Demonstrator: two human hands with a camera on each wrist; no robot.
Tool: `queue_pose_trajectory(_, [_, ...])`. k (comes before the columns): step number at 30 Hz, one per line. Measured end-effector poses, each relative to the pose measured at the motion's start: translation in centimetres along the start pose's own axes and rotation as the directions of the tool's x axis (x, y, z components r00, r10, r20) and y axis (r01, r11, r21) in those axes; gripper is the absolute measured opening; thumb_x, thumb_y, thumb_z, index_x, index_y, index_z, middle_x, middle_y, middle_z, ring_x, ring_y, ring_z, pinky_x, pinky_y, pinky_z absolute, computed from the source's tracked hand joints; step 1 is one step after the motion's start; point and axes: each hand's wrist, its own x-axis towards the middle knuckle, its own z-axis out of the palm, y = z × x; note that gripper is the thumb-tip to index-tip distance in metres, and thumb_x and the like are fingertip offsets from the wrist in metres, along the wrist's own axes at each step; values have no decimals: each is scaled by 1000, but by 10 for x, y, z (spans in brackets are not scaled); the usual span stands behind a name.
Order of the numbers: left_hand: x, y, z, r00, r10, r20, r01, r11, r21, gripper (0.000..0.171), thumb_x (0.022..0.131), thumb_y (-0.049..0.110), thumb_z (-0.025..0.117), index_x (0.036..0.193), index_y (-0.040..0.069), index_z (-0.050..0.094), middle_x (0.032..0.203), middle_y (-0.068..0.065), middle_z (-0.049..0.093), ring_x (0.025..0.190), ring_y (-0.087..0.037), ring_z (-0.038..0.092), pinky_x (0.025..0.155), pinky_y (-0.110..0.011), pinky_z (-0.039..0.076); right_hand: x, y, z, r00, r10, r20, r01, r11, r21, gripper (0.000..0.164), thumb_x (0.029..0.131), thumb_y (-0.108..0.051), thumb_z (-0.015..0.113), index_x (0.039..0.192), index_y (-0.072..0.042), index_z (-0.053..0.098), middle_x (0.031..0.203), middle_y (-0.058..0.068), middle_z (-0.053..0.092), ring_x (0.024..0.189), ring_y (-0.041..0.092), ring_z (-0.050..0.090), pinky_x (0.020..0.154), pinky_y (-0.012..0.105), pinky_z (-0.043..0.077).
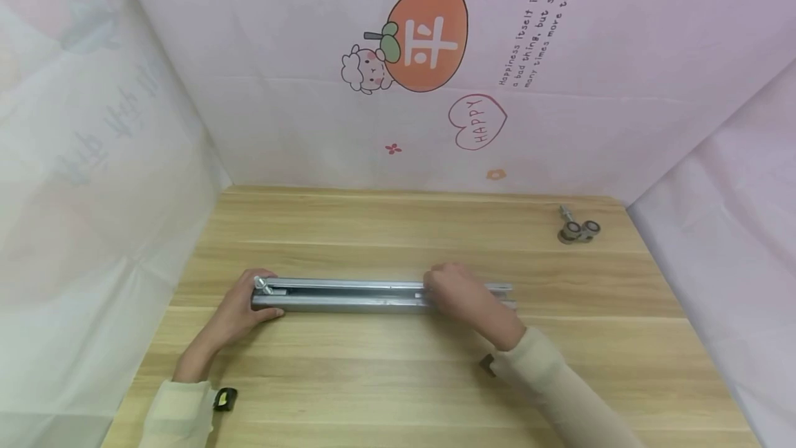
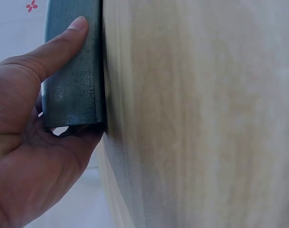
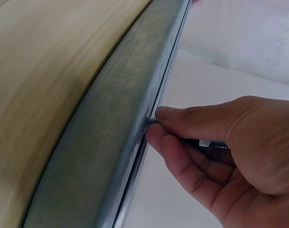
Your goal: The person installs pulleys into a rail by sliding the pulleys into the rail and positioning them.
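Observation:
A metal channel rail (image 1: 354,301) lies left to right on the wooden table, its slot facing up. My left hand (image 1: 235,310) grips its left end; in the left wrist view the thumb (image 2: 63,50) lies along the rail's side wall (image 2: 73,95). Beside that hand, a bolt (image 1: 263,285) sticks up from the slot. Toward the rail's right end, my right hand (image 1: 463,296) pinches a threaded bolt (image 3: 219,144) at the slot, as the right wrist view shows. The fingers hide much of this bolt, and whatever it joins inside the rail is hidden.
A roller trolley (image 1: 578,230) with several wheels and a bolt lies at the table's back right. Pale printed cloth (image 1: 311,130) hangs behind the table (image 1: 373,372) and along both sides.

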Motion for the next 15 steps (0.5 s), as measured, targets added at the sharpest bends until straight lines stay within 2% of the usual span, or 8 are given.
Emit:
queue_pose_trajectory(8, [-1, -1, 0, 1000, -8, 10, 8, 1000, -1, 64, 72, 18, 84, 126, 2, 52, 127, -20, 52, 116, -37, 51, 99, -55, 39, 5, -5, 1, 1000, -22, 5, 22, 1000, -21, 17, 83, -1, 64, 70, -11, 66, 62, -5, 54, 53, 7, 45, 46, 20, 41])
queue_pose_trajectory(15, [-1, -2, 1, 1000, -9, 9, 9, 1000, -7, 65, 72, 18, 84, 126, 2, 52, 127, -20, 51, 116, -38, 51, 100, -55, 38, 11, -12, 2, 999, -42, 1, 42, 998, -36, 14, 81, -5, 68, 70, -11, 67, 61, -4, 55, 52, 7, 45, 46, 21, 41])
